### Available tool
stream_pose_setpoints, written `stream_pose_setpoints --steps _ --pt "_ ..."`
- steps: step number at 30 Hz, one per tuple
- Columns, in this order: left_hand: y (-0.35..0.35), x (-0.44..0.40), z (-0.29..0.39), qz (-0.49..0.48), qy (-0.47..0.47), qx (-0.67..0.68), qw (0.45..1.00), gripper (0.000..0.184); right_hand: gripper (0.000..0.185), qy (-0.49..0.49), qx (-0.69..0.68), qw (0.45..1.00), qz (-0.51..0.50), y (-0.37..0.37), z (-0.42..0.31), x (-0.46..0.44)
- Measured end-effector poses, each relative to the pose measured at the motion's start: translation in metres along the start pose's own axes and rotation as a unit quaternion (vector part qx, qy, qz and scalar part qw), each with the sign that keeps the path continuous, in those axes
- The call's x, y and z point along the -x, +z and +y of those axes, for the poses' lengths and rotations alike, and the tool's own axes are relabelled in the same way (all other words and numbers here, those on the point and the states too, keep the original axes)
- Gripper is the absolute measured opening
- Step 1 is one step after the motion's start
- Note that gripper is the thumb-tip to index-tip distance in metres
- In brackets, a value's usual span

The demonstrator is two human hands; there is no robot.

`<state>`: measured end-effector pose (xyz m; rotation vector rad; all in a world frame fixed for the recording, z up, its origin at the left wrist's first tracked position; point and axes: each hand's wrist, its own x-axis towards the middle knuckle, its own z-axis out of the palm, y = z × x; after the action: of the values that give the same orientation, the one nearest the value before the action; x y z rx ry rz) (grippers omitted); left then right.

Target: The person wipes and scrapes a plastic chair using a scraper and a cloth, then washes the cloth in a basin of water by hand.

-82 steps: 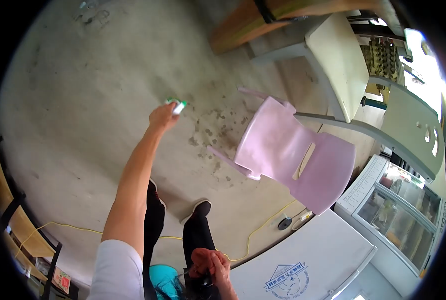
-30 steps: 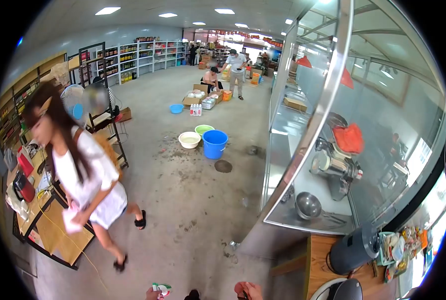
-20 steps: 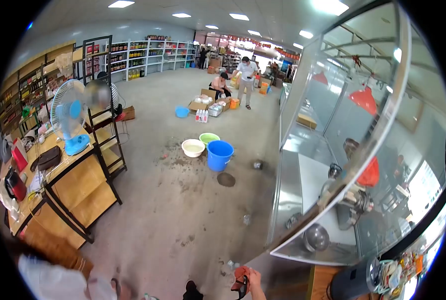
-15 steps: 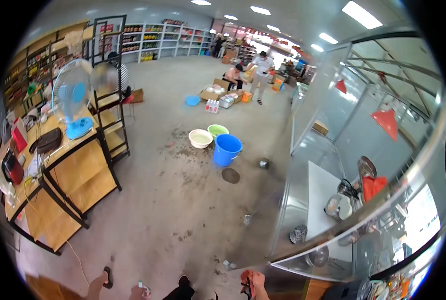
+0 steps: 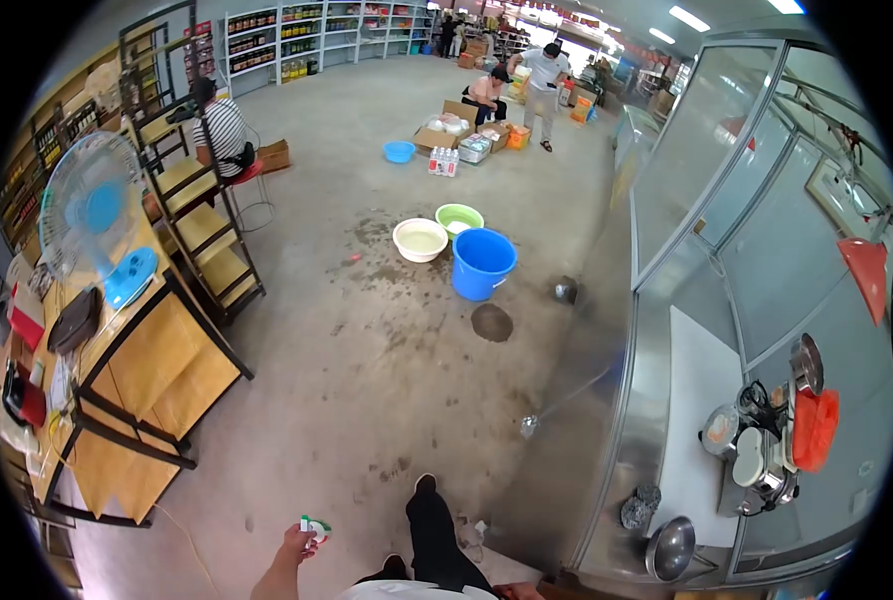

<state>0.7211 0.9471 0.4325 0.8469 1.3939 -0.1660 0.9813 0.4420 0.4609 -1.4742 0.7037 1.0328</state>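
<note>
Low in the view, my left hand [image 5: 300, 541] is closed on a small green-and-white object [image 5: 316, 527] whose kind I cannot make out. My right hand [image 5: 518, 592] shows only in part at the bottom edge, beside my dark trouser leg, and its fingers are hidden. Ahead on the floor stand a blue bucket [image 5: 484, 264], a cream basin [image 5: 420, 241] holding pale liquid and a green basin [image 5: 460, 218]. To my right, a metal counter bears a steel bowl [image 5: 669, 548] and a dark scouring pad [image 5: 640, 507].
Wooden desks [image 5: 166, 355] with a blue fan [image 5: 101, 205] and a ladder-like rack [image 5: 201, 190] line the left. A glass booth [image 5: 701, 150] rises on the right. Farther off are a seated person in stripes [image 5: 224, 132], two people beside cartons [image 5: 434, 135], and wet floor patches.
The view has shifted forward and turned. My left hand has come further into view with the green-and-white object. My right hand, earlier holding a red cloth, has dropped mostly out of view.
</note>
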Motion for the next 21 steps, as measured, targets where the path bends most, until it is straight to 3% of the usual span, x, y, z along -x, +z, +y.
stream_pose_setpoints --steps 6,7,9,11,13,17,19,20,21 --pt "0.028 -0.03 0.101 -0.028 -0.006 0.028 0.999 0.032 0.021 0.005 0.088 0.996 -0.028 0.068 -0.114 -0.075" --pt "0.034 -0.031 0.118 -0.014 -0.004 0.059 0.998 0.031 0.021 0.063 0.134 0.988 -0.048 0.082 -0.155 -0.077" --pt "0.042 -0.036 0.149 0.003 -0.006 0.097 0.995 0.031 0.023 0.004 0.073 0.993 -0.093 0.111 -0.209 -0.104" --pt "0.048 -0.034 0.174 0.014 -0.003 0.11 0.994 0.03 0.025 -0.092 0.115 0.983 -0.11 0.125 -0.244 -0.166" --pt "0.054 -0.037 0.192 0.032 -0.011 0.142 0.989 0.031 0.028 -0.131 0.296 0.943 -0.075 0.183 -0.338 -0.135" --pt "0.05 -0.058 0.226 0.051 -0.015 0.173 0.983 0.032 0.029 -0.144 0.206 0.965 -0.073 0.257 -0.425 -0.174" --pt "0.041 -0.074 0.244 0.062 -0.025 0.164 0.984 0.031 0.028 -0.272 0.241 0.932 -0.011 0.3 -0.469 -0.167" --pt "0.035 -0.082 0.251 0.068 -0.042 0.177 0.981 0.031 0.028 -0.277 0.242 0.93 -0.014 0.314 -0.482 -0.175" --pt "0.03 -0.093 0.259 0.072 -0.059 0.189 0.978 0.03 0.027 -0.416 0.349 0.839 -0.005 0.322 -0.49 -0.186"
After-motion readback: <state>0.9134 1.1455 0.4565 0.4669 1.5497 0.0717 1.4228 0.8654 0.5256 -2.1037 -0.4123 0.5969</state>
